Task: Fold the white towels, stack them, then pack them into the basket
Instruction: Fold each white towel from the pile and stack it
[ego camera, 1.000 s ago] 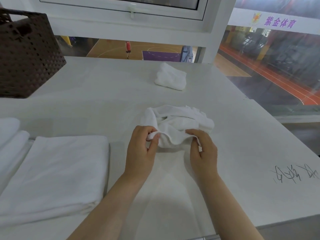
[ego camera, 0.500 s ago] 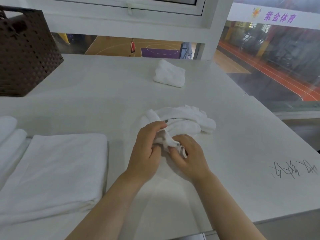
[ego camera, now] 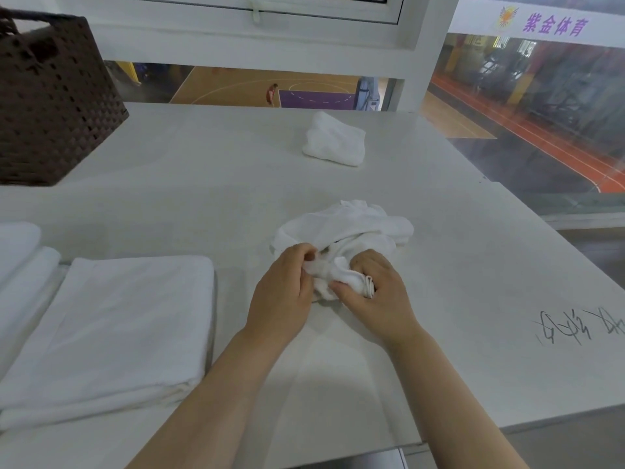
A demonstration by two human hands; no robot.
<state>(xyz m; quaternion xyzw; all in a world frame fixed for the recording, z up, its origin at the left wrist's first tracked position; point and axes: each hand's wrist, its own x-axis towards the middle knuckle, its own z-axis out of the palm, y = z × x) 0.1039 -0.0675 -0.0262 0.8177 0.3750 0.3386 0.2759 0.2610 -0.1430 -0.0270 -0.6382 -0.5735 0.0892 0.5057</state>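
White terry cloth bunches between two bare hands at the middle of a pale table (ego camera: 203, 204), where a person works a crumpled towel (ego camera: 341, 231) that lies well short of any fold. The left hand (ego camera: 284, 292) pinches a gathered edge with thumb and curled fingers; the right hand (ego camera: 375, 296) grips a hem, which loops out past its knuckles. Both hands are closed on the cloth, close together, and the rest of the towel heaps up on the table just beyond them.

The danger from here, as a judgement, is a false corner: with the cloth so bunched, either hand may hold a mid-edge rather than a corner, and spreading it then would leave the towel twisted and the fold crooked. A lift made too quickly could also drag the loose heap toward the table's right edge.

A folded stack (ego camera: 111, 326) lies flat near the left, with what appears to be more rolled or folded white linen (ego camera: 20, 258) at the far left, partly cut off by the frame. A second small towel (ego camera: 334, 140) sits loosely folded near the far edge, well apart from the hands.

The dark woven basket (ego camera: 57, 106) stands at the far left corner. Only its side wall shows, so its contents cannot be told. Nothing visible has been packed yet.
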